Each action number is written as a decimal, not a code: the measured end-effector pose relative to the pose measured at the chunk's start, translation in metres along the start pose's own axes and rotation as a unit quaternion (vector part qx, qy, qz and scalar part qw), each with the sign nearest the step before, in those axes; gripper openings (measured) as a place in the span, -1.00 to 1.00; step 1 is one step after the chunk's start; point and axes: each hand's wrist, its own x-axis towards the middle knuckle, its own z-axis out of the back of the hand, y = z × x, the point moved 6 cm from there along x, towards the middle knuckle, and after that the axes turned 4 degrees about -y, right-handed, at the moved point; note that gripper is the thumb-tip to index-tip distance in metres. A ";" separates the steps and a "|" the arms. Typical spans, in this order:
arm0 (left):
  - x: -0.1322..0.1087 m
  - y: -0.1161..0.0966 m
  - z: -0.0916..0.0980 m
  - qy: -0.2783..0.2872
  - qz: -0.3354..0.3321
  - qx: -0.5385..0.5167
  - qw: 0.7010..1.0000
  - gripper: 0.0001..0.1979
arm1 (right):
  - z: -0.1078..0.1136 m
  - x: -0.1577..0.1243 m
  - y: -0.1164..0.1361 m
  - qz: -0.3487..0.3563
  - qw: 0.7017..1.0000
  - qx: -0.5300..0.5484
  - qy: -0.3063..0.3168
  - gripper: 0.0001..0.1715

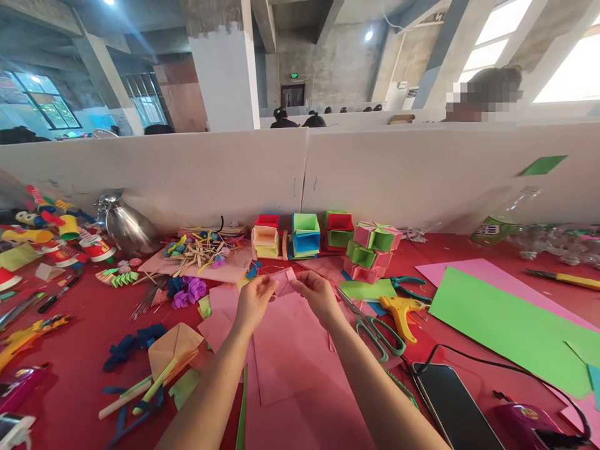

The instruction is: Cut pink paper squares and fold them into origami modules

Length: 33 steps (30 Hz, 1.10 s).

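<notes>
Between my two hands is a small folded piece of pink paper (283, 281), held up over the work area. My left hand (257, 299) pinches its left side, and my right hand (319, 294) grips its right side, where a narrow flap stands up. Below my hands lie larger sheets of pink paper (293, 356) on the red tabletop. Just beyond them stand folded paper boxes (306, 235) in several colours and a pink and green paper stack (372, 253). Green-handled scissors (375, 328) rest beside my right forearm.
Right of the scissors are a yellow glue gun (404, 315), blue pliers (410, 287), a phone (457, 406) with a black cable and green card (510, 331). On the left are a metal jug (126, 222), purple paper flowers (190, 292) and a paper envelope shape (174, 350). A white partition (210, 175) borders the back.
</notes>
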 end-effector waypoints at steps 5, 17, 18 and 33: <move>-0.008 -0.021 -0.005 0.000 -0.034 -0.014 0.999 -0.68 | 0.007 -0.018 0.020 0.025 0.999 0.007 0.024 -0.64; -0.021 -0.046 -0.017 0.048 -0.042 -0.058 0.996 -0.69 | 0.034 -0.031 0.051 0.038 0.997 -0.067 0.005 -0.68; -0.021 -0.045 -0.018 0.052 -0.039 -0.063 0.996 -0.69 | 0.036 -0.032 0.051 0.034 0.997 -0.070 0.004 -0.67; -0.038 -0.045 -0.038 0.051 0.012 -0.214 0.975 -0.17 | 0.028 -0.047 0.081 0.190 0.965 -0.170 -0.058 -0.89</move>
